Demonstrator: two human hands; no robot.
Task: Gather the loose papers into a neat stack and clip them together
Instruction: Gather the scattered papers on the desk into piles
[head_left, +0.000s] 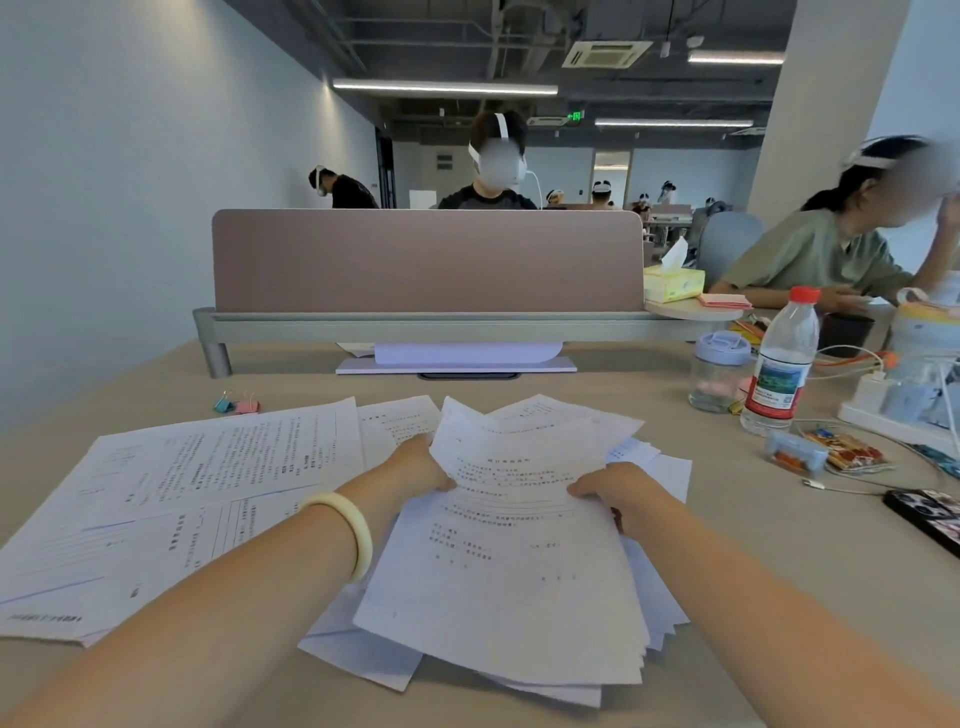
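Centre frame, papers (519, 551) are gripped at both edges by the left hand (418, 467) and right hand (621, 496) over the table (769, 582); binder clips (237, 405) lie upper left. What the lidded jar (719, 382) at right holds cannot be told.

A water bottle (779, 364) with a red cap stands on the right of the tabletop (727, 525). Just left of it is a glass jar (719, 376) with a blue lid. A black phone (930, 517) lies nearer, at the right edge. Far off stands a pinkish screen (426, 260), with a yellow tissue box (674, 285) beside it.
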